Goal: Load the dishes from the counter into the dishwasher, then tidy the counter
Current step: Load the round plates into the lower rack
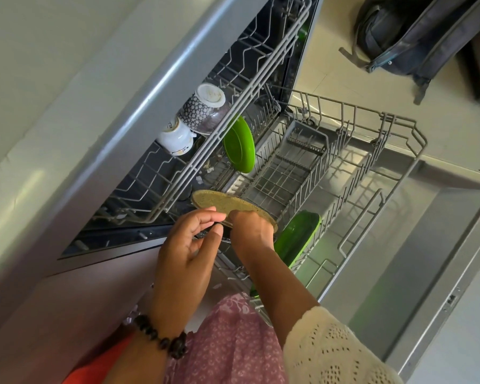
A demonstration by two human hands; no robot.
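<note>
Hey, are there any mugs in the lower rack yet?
No, both mugs sit upside down in the upper rack; the lower rack shows only plates.

You are looking through a single head-worn wide-angle camera, aimed steeply down and forward, with the whole frame rolled so the dishwasher (155, 151) runs diagonally from lower left to upper right. It sits close: your left hand (187, 253) and right hand (251, 231) fill the lower centre, the lower rack (358, 167) spreads across the middle, and the floor (333, 51) shows at upper right.
</note>
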